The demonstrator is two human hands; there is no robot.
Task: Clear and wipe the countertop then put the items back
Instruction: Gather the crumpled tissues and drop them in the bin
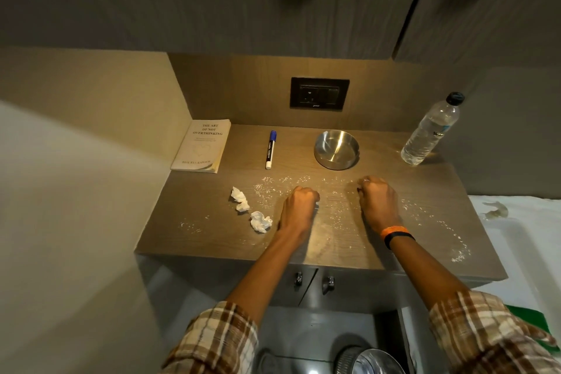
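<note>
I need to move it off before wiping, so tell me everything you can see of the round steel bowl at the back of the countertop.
The round shiny steel bowl is shallow, with a wide flat bottom and a low rolled rim that seems notched on its right side. It stands upright and looks empty, on the brown wood-grain countertop below the black wall socket. Nothing touches it; both hands are nearer the front edge.

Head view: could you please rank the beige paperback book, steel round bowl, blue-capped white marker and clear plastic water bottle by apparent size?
1. Beige paperback book
2. Clear plastic water bottle and steel round bowl: too alike to rank
3. Blue-capped white marker
</note>
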